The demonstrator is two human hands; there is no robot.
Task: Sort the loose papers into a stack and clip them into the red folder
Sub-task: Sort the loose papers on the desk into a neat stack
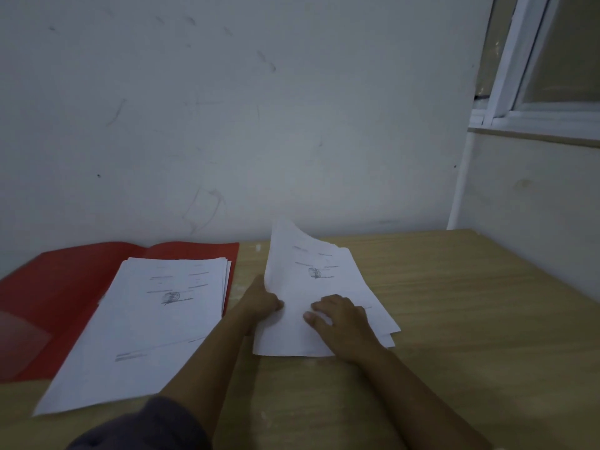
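White, thin, floppy loose printed sheets on wooden surface: left hand pinching lifted left edge; right hand flat, open, pressing. Best gripped edgewise, near open red folder.

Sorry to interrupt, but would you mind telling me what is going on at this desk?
A person is sorting white printed papers on a light wooden desk. The left hand lifts the top sheet of a loose pile by its edge, while the right hand presses the pile flat. A neater stack of papers already lies on the open red folder, not yet clipped.
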